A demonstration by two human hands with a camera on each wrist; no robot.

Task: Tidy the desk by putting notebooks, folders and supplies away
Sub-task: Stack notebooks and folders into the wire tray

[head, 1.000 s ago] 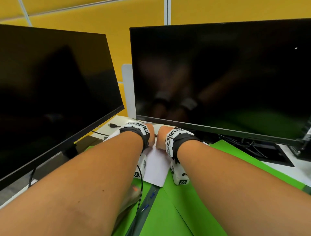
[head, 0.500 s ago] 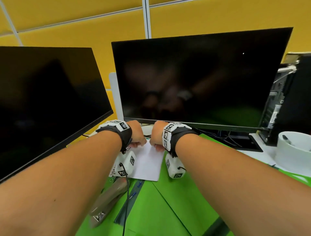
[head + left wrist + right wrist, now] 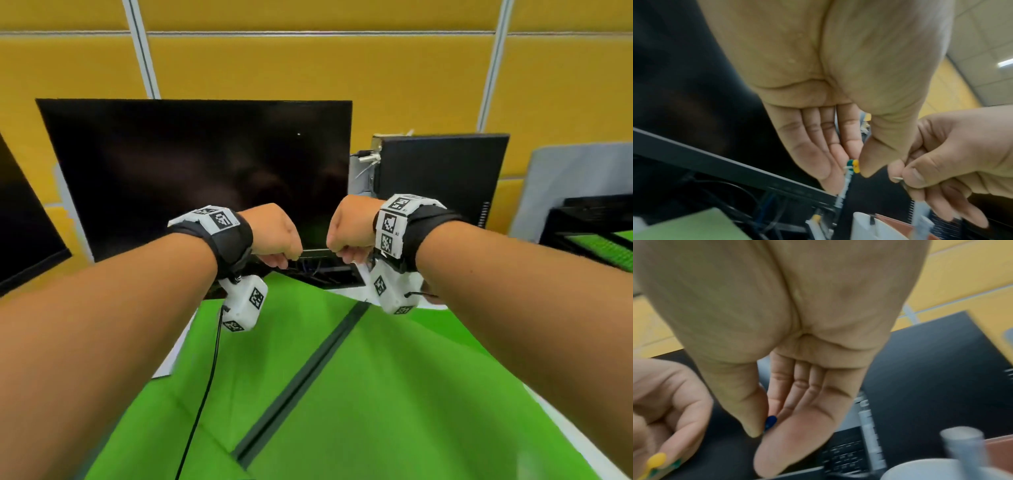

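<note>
Both hands are raised side by side in front of the middle monitor. My left hand (image 3: 275, 236) pinches small pushpins with a yellow and a green head (image 3: 854, 165) between thumb and fingers. My right hand (image 3: 347, 229) pinches a blue-headed pushpin (image 3: 770, 421) between thumb and forefinger; the pin's metal tip (image 3: 897, 178) pokes out beside that thumb. The yellow and green pins (image 3: 656, 462) also show at the lower left of the right wrist view. The hands are close but do not touch.
A dark monitor (image 3: 205, 171) stands right behind the hands, a second one (image 3: 20, 219) at the left. A black computer case (image 3: 438, 174) and a black wire tray (image 3: 596, 233) are to the right. A white cup (image 3: 937, 469) sits below the right hand. Green mats (image 3: 342, 394) cover the desk.
Both hands have lifted off the white paper on the desk and risen in front of the monitor. The head view has swung to the right.
</note>
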